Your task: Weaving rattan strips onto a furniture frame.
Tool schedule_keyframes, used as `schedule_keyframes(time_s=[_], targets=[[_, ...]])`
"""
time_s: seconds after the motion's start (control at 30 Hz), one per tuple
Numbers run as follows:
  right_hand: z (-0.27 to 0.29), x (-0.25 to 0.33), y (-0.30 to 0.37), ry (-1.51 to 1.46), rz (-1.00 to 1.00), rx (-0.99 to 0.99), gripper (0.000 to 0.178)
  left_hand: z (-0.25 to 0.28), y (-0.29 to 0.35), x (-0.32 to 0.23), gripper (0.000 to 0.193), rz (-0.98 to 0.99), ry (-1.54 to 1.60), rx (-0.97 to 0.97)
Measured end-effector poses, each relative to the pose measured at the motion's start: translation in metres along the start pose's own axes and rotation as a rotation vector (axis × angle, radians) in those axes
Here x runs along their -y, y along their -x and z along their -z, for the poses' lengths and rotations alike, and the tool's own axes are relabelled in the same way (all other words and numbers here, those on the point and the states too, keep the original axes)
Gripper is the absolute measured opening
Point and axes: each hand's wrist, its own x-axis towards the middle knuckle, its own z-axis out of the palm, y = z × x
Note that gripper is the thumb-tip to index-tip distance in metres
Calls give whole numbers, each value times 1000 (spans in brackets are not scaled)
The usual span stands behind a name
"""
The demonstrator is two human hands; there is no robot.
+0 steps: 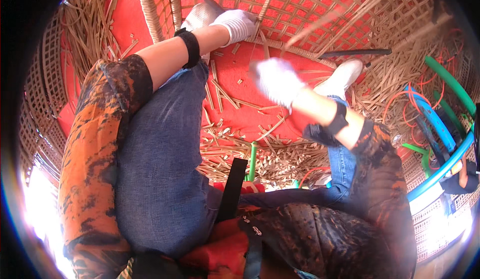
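Right hand (279, 83), white-gloved, is seen blurred at frame centre; finger state cannot be told. Above, the gloved left hand (239, 28) is held at the border of the woven panel (300, 10), upper centre; its finger grip is hidden. Much lattice is already woven; loose strands (320, 24) are apparently left unworked. Contents of left-edge basketwork (42, 79) cannot be seen.

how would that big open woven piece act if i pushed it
The woven piece is probably light for its size, being mostly open lattice. Its thick bars suggest a fairly stiff frame, though the thin latticework between would likely flex.
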Motion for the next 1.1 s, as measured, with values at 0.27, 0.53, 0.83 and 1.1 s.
schedule_keyframes(time_s=[0.27,0.53,0.83,1.1], targets=[[10,72,53,-294,360,565,31,-5,-4,-23,34,181,134,-145],[-1,-69,-31,-615,-121,-215,32,-55,-36,23,28,168,569,-124],[21,-96,-90,-1384,-157,79,27,-31,-39,14,19,295,421,-44],[13,-102,-94,-350,-32,-145,39,-2,-24,-4,19,398,698,76]])
